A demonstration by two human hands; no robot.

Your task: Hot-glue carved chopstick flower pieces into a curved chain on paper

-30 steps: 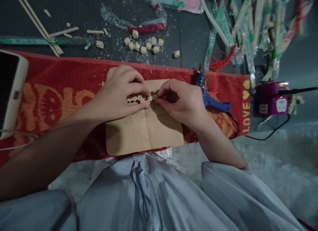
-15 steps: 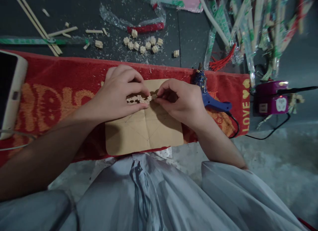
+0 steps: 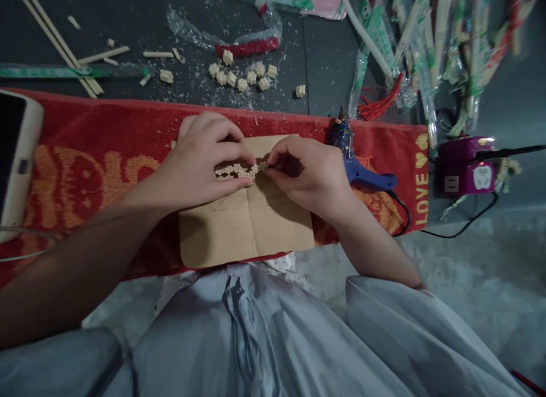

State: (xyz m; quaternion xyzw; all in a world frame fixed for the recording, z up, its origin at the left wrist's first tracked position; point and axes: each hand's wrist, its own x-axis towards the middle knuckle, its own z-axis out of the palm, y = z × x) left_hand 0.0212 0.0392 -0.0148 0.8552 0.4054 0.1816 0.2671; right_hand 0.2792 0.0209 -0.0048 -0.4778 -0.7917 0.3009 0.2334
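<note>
Pale beige, knobbly strip (image 3: 244,173) | left hand (image 3: 205,161) pinches it from nine o'clock | right hand (image 3: 314,170) pinches its three-o'clock end

Left forearm (image 3: 121,235): bare, slanting up from left of the creased tan card (image 3: 277,229).
Left hand (image 3: 205,161): over the card's top left, fingers arched, thumb straight.
Right forearm (image 3: 373,243): bare, right of the card.
Right hand (image 3: 313,166): over the card's top right, thumb and forefinger pinched.
</note>
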